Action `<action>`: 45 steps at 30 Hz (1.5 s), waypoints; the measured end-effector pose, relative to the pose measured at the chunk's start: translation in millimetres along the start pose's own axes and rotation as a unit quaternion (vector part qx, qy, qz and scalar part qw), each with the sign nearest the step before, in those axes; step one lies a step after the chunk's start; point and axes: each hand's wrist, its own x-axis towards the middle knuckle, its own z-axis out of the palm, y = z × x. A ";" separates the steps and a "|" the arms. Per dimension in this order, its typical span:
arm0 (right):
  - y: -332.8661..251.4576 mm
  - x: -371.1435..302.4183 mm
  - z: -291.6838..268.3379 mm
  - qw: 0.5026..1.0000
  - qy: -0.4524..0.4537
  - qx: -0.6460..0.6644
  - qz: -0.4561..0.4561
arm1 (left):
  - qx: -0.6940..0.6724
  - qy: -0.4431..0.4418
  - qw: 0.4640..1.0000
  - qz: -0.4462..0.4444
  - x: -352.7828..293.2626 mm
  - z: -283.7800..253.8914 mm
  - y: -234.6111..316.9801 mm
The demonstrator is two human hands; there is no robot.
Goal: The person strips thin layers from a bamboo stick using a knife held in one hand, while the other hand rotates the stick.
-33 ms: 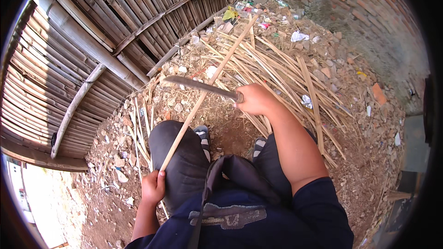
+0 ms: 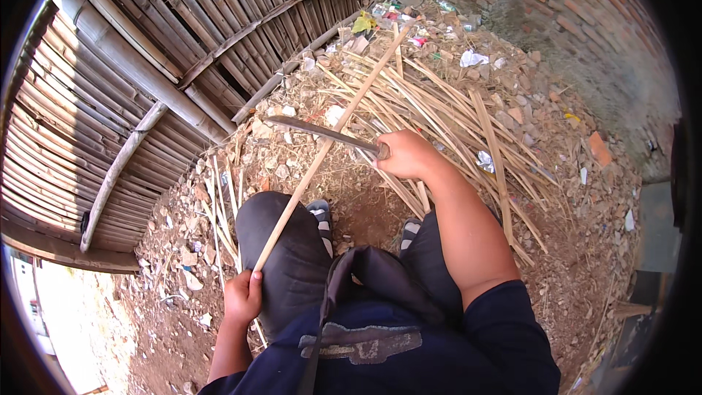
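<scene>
My left hand (image 2: 243,297) is closed round the near end of a long, pale bamboo strip (image 2: 296,194), beside my left knee. From there the strip slants away up and to the right, toward the far ground. My right hand (image 2: 404,155) grips the handle of a machete (image 2: 322,130), out in front of my knees. Its long, dark blade points left and crosses over the strip at about its middle. Whether blade and strip touch, I cannot tell.
Many split bamboo strips (image 2: 439,113) lie piled on the stony ground ahead and to the right. Several more strips (image 2: 221,208) lie left of my left knee. A bamboo slat wall (image 2: 175,22) stands left, a brick wall (image 2: 578,22) far right. Litter and rubble are scattered about.
The machete has shifted very slightly away from me and to the right, with my right hand. My left hand and the bamboo strip look unmoved.
</scene>
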 end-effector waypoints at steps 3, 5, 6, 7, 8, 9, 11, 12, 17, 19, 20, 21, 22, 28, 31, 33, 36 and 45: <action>0.9 -5.3 4.4 1.000 0.014 -0.013 -0.020 | -0.009 -0.013 1.000 -0.011 1.7 -2.0 1.1; -19.7 -15.7 5.0 0.999 0.000 -0.017 -0.030 | -0.011 -0.018 1.000 -0.015 2.0 -3.1 1.0; -31.6 -21.0 3.4 0.999 0.000 -0.017 -0.031 | -0.011 -0.018 1.000 -0.013 1.2 -3.5 1.2; -41.3 -25.8 3.5 0.997 -0.020 -0.046 -0.059 | -0.009 -0.021 1.000 -0.012 0.0 -4.0 0.8; -48.7 -28.3 7.9 0.992 -0.041 -0.076 -0.088 | -0.007 -0.023 1.000 -0.014 -1.4 -2.5 -2.3; -50.8 -26.8 21.2 0.979 -0.025 -0.128 -0.155 | -0.005 -0.012 1.000 -0.008 -1.7 0.1 -6.0; -43.1 -26.0 22.6 0.981 -0.024 -0.105 -0.162 | -0.001 -0.002 1.000 -0.002 -1.8 1.5 -8.5; -39.4 -24.6 21.8 0.982 -0.025 -0.084 -0.169 | -0.005 -0.001 1.000 -0.003 -2.3 1.7 -9.1; -1.2 -2.7 0.9 0.998 0.055 -0.016 -0.004 | -0.024 0.024 0.999 0.024 -2.2 3.8 -5.5; -0.2 -1.4 4.8 0.998 0.050 -0.021 -0.016 | -0.009 0.005 1.000 0.022 -0.3 2.1 -8.4; -0.4 -3.3 7.3 0.998 0.044 -0.025 -0.027 | -0.009 0.007 1.000 0.024 0.8 1.3 -7.3; -10.6 -10.2 8.8 0.998 0.048 -0.010 -0.030 | -0.014 0.005 1.000 0.021 1.1 1.1 -6.3; -21.3 -14.8 10.7 0.998 0.046 -0.010 -0.030 | -0.016 0.003 1.000 0.015 -0.5 1.1 -5.8; -58.5 -29.9 21.1 0.977 -0.041 -0.134 -0.160 | -0.013 0.011 1.000 0.016 -2.8 2.8 -7.5; -41.9 -22.9 14.4 0.989 -0.043 -0.084 -0.118 | -0.013 0.010 1.000 0.011 -3.8 2.3 -7.7; -22.2 -8.9 7.8 1.000 0.011 -0.023 -0.005 | -0.019 0.019 0.999 0.017 -4.6 6.7 -10.2; -2.9 -1.8 -6.4 0.990 0.124 0.022 0.070 | -0.021 0.022 0.999 0.017 -3.0 4.1 -6.1; -36.6 -29.7 3.3 0.997 0.011 -0.034 -0.067 | 0.022 0.019 0.999 0.025 -3.1 0.2 5.9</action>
